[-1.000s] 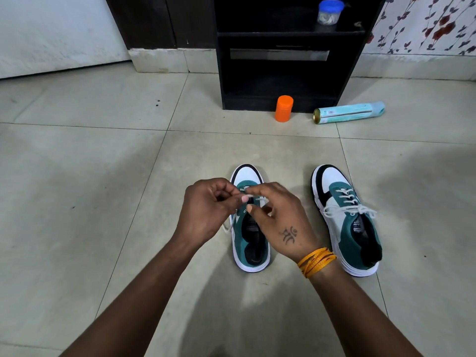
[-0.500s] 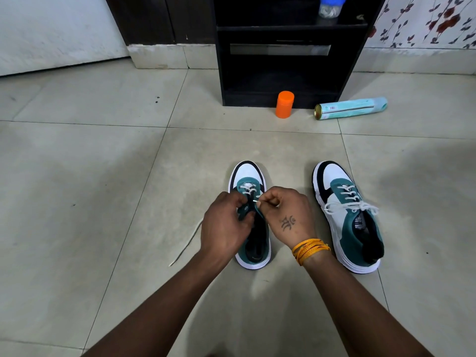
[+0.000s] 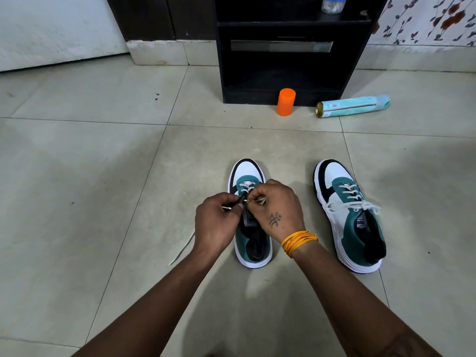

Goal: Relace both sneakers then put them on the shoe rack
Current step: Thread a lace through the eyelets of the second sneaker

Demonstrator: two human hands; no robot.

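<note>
The left sneaker (image 3: 251, 215) stands on the floor (image 3: 103, 189), its white lace (image 3: 247, 187) pinched by both the left hand (image 3: 219, 222) and right hand (image 3: 279, 210). The laced right sneaker (image 3: 350, 215) stands beside. A lidded jar (image 3: 332, 3), contents unclear, sits on the black shoe rack (image 3: 283, 60).

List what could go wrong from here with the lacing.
The loose lace end trails on the floor beside the left sneaker; it might snag or pull through unevenly. The left hand and right hand crowd the eyelets, so a hole may be skipped.
</note>
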